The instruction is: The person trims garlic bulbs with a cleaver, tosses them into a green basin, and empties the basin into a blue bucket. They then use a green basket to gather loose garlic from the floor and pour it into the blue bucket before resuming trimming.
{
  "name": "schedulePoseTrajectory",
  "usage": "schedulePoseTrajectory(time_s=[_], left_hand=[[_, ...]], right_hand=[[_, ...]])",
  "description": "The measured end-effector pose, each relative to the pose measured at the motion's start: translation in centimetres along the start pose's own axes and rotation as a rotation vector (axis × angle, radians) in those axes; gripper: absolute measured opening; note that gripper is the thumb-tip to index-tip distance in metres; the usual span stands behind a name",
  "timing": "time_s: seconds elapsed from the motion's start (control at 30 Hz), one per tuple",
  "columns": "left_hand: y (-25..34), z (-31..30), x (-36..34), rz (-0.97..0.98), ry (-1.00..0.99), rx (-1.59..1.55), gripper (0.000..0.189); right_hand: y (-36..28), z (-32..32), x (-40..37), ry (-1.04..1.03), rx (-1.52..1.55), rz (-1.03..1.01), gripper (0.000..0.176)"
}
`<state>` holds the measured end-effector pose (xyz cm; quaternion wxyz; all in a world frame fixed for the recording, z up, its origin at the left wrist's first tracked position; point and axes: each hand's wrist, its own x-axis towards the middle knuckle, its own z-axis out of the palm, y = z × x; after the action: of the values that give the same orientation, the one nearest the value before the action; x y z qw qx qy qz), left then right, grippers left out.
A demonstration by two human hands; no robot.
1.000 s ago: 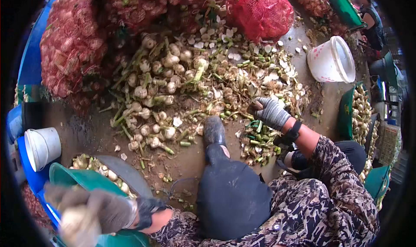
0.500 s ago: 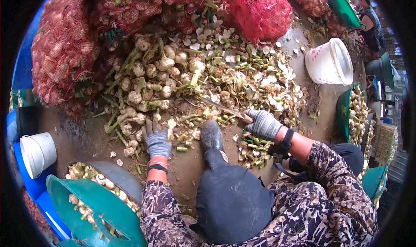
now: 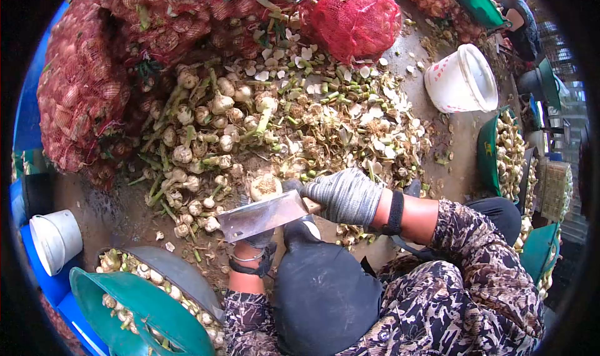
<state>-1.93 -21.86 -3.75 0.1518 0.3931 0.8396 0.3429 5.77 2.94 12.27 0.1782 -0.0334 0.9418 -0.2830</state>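
my right hand (image 3: 350, 197) closed on cleaver (image 3: 262, 217) | left hand (image 3: 257, 238) partly hidden, grip unclear | floor (image 3: 94, 209) littered centre, open left-centre, white buckets (image 3: 453, 81) flanking

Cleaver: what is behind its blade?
Part of the gloved left hand shows below the blade, and a garlic bulb past its upper edge. The blade covers the hand's middle, so its grip cannot be seen.

We see cleaver blade (image 3: 259, 217): flat metal, dull sheen, smeared | cleaver handle (image 3: 311, 205): wood-like | gloves (image 3: 350, 197): ribbed grey knit, matt | far-right bucket (image 3: 461, 80): smooth white plastic | near-left basin (image 3: 140, 306): glossy green plastic | far sacks (image 3: 359, 22): rough red mesh
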Motion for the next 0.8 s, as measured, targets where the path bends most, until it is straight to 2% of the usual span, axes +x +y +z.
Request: schedulePoseTrajectory(time_s=[0.03,0.1,0.13,0.2,0.23,0.3,0.37,0.4,0.43,0.47,0.5,0.53,0.6,0.63,0.67,0.7,0.77,0.8], left_hand=[[0.7,-0.4,-0.2,-0.032,-0.076,-0.103,0.050],[0.7,0.7,-0.9,0.019,0.019,-0.285,0.040],[0.3,0.7,-1.2,-0.042,-0.060,-0.260,0.042],[5.2,-2.0,1.5,0.090,-0.018,-0.036,0.030],[5.2,-1.2,1.8,0.275,0.148,-0.012,0.026],[7.7,-2.4,2.3,0.212,0.015,0.053,0.029],[6.8,-0.5,1.4,0.008,0.066,-0.140,0.049],[6.3,0.5,0.9,-0.089,0.105,-0.241,0.061],[8.0,-1.9,1.7,-0.082,0.088,-0.331,0.064],[9.8,-4.4,2.3,-0.077,0.070,-0.421,0.068],[10.3,-4.5,2.9,-0.103,0.102,-0.416,0.068],[11.1,-4.4,3.4,-0.242,0.084,-0.677,0.069],[11.0,-2.8,5.8,-0.027,0.213,-0.478,0.072],[11.2,-3.4,6.9,0.125,0.091,-0.329,0.082],[10.9,-3.5,6.3,0.113,0.086,-0.332,0.082],[10.2,-3.6,6.0,0.110,0.113,-0.201,0.076],[8.6,-3.5,6.0,0.106,0.168,0.068,0.066],[8.0,-3.2,5.9,0.100,0.175,0.134,0.064]], right_hand=[[0.1,0.1,-0.1,-0.046,-0.039,0.026,0.029],[0.4,0.6,-0.4,-0.034,-0.051,0.044,0.032],[0.6,0.8,-0.5,-0.026,-0.064,0.060,0.036],[2.5,2.6,-0.8,0.004,-0.036,0.040,0.038],[3.1,3.0,-0.8,0.026,-0.008,0.019,0.041],[3.1,2.4,-0.7,-0.004,0.011,0.079,0.035],[5.4,3.1,-1.1,-0.006,0.054,0.249,0.027],[9.6,4.2,-1.9,0.101,0.127,0.422,0.023],[12.9,5.4,-2.3,0.212,0.211,0.591,0.020],[10.5,2.8,-2.5,0.212,0.221,0.683,0.020],[10.8,3.9,-2.1,0.296,0.311,0.545,0.023],[10.5,5.9,-3.1,0.319,0.488,0.388,0.026],[5.1,2.2,-1.0,0.265,0.857,0.327,0.033],[2.7,1.5,-0.6,0.142,1.092,0.452,0.037],[2.1,2.0,-0.1,0.095,1.147,0.422,0.039],[2.1,2.2,0.5,0.048,1.193,0.380,0.042],[1.7,2.8,1.4,0.273,1.285,0.169,0.044],[2.0,2.8,1.5,0.299,1.156,0.125,0.046]])
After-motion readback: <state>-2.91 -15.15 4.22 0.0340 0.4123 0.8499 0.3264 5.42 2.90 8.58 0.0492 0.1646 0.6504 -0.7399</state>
